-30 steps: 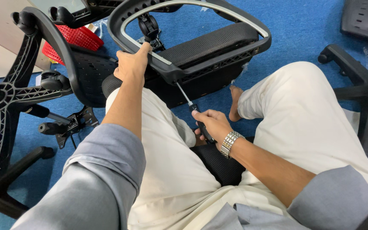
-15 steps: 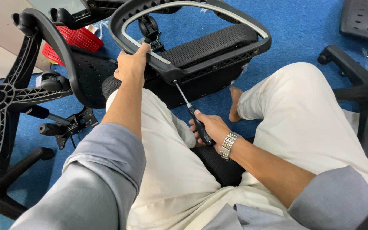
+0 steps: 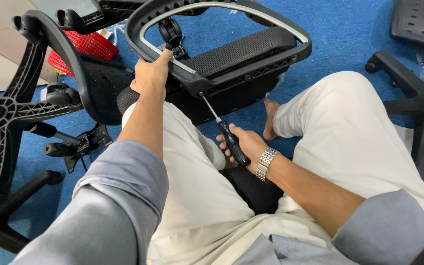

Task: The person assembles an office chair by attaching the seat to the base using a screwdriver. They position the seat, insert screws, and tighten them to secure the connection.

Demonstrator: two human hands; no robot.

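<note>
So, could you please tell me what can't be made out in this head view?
- Screwdriver tip: buried in the chair armrest; the screw is unseen.
- Right hand palm: hidden behind the handle.
- Left hand fingertips: curled behind the armrest frame.
- Chair base: cut off by the left edge.

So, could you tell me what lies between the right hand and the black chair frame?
In the head view, only the screwdriver spans that stretch: its black handle sits in the right hand and its metal shaft runs up to the underside of the chair frame.
</note>
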